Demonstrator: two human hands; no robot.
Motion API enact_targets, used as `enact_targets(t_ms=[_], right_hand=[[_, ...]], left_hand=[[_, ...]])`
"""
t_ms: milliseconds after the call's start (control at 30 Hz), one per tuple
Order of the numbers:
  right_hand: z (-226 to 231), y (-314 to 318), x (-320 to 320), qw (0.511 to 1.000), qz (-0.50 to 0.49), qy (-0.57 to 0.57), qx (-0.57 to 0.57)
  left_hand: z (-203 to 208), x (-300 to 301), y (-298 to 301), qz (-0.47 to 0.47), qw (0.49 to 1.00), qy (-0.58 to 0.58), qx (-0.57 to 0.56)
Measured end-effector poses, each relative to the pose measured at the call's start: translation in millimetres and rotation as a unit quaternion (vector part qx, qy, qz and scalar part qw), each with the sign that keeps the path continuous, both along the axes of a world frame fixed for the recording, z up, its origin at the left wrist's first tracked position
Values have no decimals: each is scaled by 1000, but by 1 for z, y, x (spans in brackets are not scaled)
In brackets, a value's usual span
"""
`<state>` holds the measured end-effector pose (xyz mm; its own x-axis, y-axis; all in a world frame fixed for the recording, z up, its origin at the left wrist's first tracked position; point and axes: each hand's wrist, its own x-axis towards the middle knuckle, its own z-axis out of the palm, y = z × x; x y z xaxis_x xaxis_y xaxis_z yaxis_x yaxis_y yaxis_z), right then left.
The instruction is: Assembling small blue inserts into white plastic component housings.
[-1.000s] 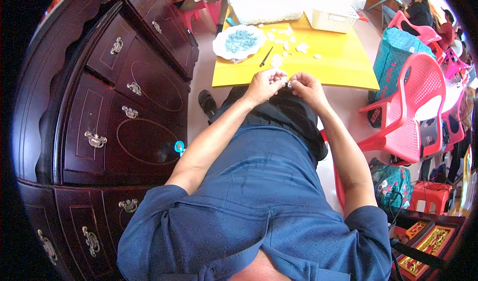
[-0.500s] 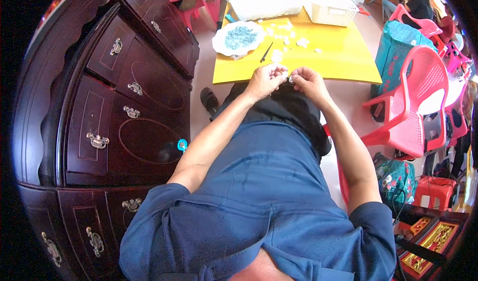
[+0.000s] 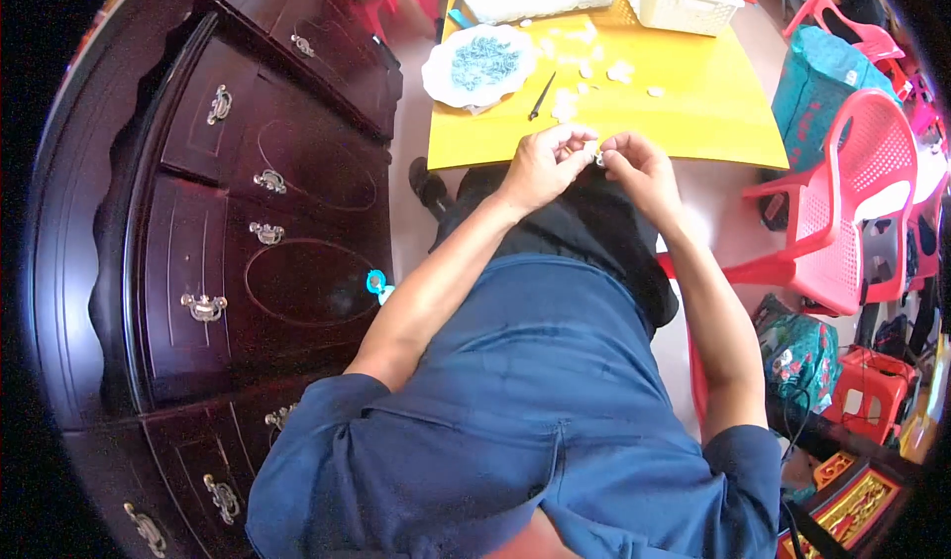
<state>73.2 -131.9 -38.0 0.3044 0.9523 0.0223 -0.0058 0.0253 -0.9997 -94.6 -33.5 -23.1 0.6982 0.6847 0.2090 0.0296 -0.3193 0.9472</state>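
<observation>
Fingers of left hand and right hand clamped on small white piece, just off yellow table edge.

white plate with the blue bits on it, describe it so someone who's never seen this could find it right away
Start at the yellow table ahead of the person's hands. At its near left corner, towards the dark wooden cabinet, sits a round white plate heaped with small pale blue pieces. A thin dark tool lies just to its right; nothing else on the table is round or holds blue.
</observation>
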Motion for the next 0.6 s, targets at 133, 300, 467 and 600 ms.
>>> enact_targets(t_ms=[133, 300, 467, 600], right_hand=[[4, -5, -2, 1000, -7, -17, -2], [7, -8, 0, 1000, -26, 4, -17], [20, -12, -4, 998, -28, 16, -50], [23, -12, -5, 997, -26, 32, -59]], left_hand=[[-2, 3, -1, 17, 998, -14, -58], [7, 4, -4, -15, 996, 2, -84], [12, 0, -3, -9, 990, 29, -137], [12, 0, 3, -37, 986, 51, -153]])
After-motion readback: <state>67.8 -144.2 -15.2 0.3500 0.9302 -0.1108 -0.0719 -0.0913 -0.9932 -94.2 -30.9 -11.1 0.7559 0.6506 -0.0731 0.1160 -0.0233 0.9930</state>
